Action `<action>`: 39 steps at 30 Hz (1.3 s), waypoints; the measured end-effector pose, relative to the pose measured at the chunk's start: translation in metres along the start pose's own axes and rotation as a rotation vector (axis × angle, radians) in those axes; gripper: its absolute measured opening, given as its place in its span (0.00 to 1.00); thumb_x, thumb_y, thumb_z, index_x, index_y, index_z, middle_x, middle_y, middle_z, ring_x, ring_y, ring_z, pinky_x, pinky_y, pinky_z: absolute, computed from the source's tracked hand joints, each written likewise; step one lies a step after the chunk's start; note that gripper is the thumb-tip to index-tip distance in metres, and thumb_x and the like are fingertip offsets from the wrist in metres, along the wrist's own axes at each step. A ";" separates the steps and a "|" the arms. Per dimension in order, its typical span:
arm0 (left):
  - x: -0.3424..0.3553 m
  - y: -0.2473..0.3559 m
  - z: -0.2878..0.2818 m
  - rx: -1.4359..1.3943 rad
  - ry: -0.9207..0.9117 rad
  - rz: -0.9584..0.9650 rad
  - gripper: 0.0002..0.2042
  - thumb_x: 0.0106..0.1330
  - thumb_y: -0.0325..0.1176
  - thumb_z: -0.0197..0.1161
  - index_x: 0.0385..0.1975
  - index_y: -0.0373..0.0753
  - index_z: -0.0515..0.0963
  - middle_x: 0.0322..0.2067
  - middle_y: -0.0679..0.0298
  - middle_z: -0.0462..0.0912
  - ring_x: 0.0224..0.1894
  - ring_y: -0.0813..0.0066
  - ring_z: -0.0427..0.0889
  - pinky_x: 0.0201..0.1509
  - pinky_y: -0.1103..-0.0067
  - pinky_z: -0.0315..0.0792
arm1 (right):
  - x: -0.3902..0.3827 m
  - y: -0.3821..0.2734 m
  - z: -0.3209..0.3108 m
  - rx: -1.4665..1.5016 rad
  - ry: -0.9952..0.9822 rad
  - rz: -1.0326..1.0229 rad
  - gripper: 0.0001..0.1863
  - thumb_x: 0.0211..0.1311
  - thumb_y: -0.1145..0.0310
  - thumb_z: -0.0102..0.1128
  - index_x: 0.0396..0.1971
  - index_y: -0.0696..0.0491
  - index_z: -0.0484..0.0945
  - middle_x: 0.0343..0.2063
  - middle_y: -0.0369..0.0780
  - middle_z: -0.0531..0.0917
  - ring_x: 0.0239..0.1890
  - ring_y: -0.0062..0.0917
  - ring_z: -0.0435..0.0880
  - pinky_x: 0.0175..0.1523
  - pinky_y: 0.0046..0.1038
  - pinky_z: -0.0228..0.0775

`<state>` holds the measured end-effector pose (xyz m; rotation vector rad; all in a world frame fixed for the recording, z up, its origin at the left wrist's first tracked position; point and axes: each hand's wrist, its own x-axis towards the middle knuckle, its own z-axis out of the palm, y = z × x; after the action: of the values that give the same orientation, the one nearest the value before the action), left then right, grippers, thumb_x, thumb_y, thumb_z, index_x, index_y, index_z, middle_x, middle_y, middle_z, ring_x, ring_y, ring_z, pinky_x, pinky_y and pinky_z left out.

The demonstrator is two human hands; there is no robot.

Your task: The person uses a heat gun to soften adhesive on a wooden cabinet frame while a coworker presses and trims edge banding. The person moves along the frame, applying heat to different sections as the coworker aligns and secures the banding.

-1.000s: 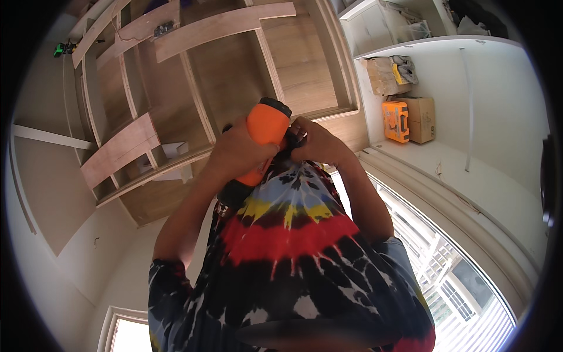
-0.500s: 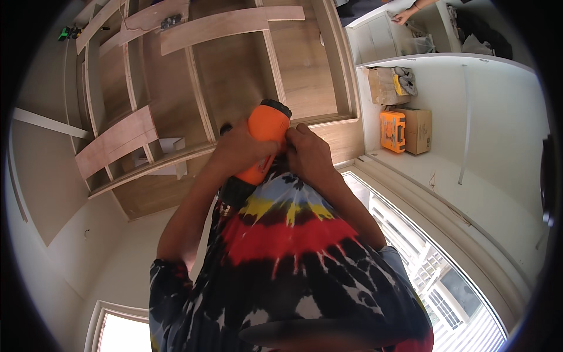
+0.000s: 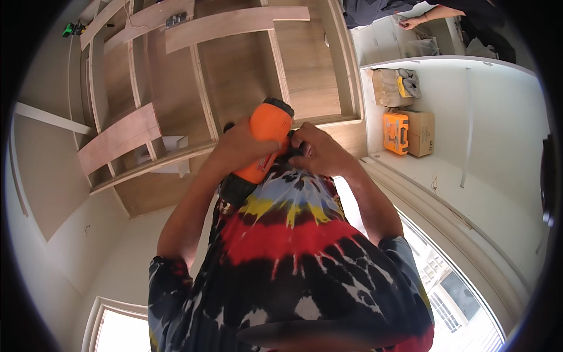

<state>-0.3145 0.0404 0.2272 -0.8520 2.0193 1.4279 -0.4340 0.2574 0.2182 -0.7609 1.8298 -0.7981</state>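
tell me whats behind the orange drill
Beyond the orange-and-black drill, the wooden frame shows past its upper end and the tie-dye shirt beside its chuck. Anything directly behind its body or the left hand is covered.

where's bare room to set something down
The white compartment between lower brown carton and thin strip looks bare; so does the bay between two slats below the long board. Crowded: around the orange drill in the left hand, and by the orange case.
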 end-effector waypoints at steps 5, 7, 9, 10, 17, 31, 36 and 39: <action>0.004 -0.005 0.004 -0.067 0.011 -0.006 0.43 0.49 0.55 0.72 0.59 0.26 0.73 0.47 0.48 0.85 0.48 0.58 0.87 0.53 0.69 0.78 | 0.009 -0.002 0.020 -0.085 0.392 0.064 0.19 0.60 0.64 0.76 0.37 0.59 0.74 0.28 0.42 0.78 0.33 0.31 0.81 0.42 0.33 0.74; 0.006 -0.007 0.005 -0.098 -0.013 0.003 0.43 0.49 0.55 0.72 0.59 0.26 0.72 0.47 0.48 0.85 0.48 0.59 0.87 0.53 0.70 0.79 | 0.005 -0.005 0.024 -0.052 0.392 0.151 0.20 0.59 0.63 0.76 0.37 0.60 0.75 0.30 0.44 0.80 0.35 0.31 0.83 0.43 0.33 0.75; 0.006 -0.007 0.006 -0.098 0.000 -0.001 0.45 0.46 0.56 0.72 0.58 0.24 0.73 0.48 0.44 0.85 0.50 0.54 0.86 0.54 0.68 0.78 | -0.001 -0.007 0.025 -0.041 0.364 0.188 0.21 0.57 0.62 0.77 0.38 0.61 0.75 0.32 0.46 0.82 0.37 0.32 0.84 0.44 0.33 0.75; 0.006 -0.007 0.006 -0.098 0.009 -0.008 0.45 0.45 0.57 0.72 0.57 0.23 0.73 0.48 0.42 0.85 0.51 0.51 0.86 0.55 0.67 0.78 | -0.005 -0.008 0.025 -0.045 0.333 0.182 0.22 0.57 0.61 0.77 0.38 0.61 0.76 0.33 0.47 0.83 0.38 0.33 0.84 0.44 0.33 0.76; 0.007 -0.006 0.005 -0.031 0.023 -0.012 0.47 0.46 0.58 0.72 0.59 0.25 0.72 0.49 0.43 0.84 0.51 0.50 0.86 0.55 0.67 0.78 | -0.012 0.001 0.030 0.065 0.341 0.129 0.25 0.49 0.63 0.82 0.39 0.60 0.77 0.32 0.43 0.84 0.36 0.28 0.84 0.43 0.30 0.76; 0.000 -0.025 -0.011 -0.468 -0.173 0.119 0.40 0.54 0.42 0.78 0.65 0.29 0.70 0.50 0.55 0.84 0.50 0.69 0.84 0.56 0.72 0.78 | -0.021 0.004 -0.007 0.211 0.390 -0.118 0.08 0.64 0.78 0.65 0.42 0.57 0.84 0.37 0.37 0.83 0.37 0.20 0.82 0.42 0.25 0.75; -0.009 -0.017 -0.016 -0.464 -0.237 0.152 0.39 0.55 0.38 0.77 0.67 0.29 0.68 0.51 0.57 0.84 0.51 0.71 0.84 0.57 0.73 0.78 | -0.022 0.001 -0.017 -0.157 0.353 -0.318 0.11 0.62 0.81 0.59 0.43 0.58 0.84 0.40 0.41 0.85 0.36 0.25 0.83 0.42 0.27 0.76; -0.005 -0.018 -0.016 -0.487 -0.292 0.164 0.39 0.56 0.36 0.76 0.68 0.30 0.67 0.51 0.58 0.84 0.51 0.71 0.84 0.57 0.74 0.78 | -0.031 -0.005 -0.030 -0.045 0.153 -0.191 0.11 0.61 0.77 0.63 0.43 0.58 0.84 0.39 0.42 0.86 0.36 0.28 0.85 0.41 0.28 0.76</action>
<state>-0.2986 0.0216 0.2243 -0.6225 1.5736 2.0535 -0.4500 0.2840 0.2478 -0.9356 1.9368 -0.9633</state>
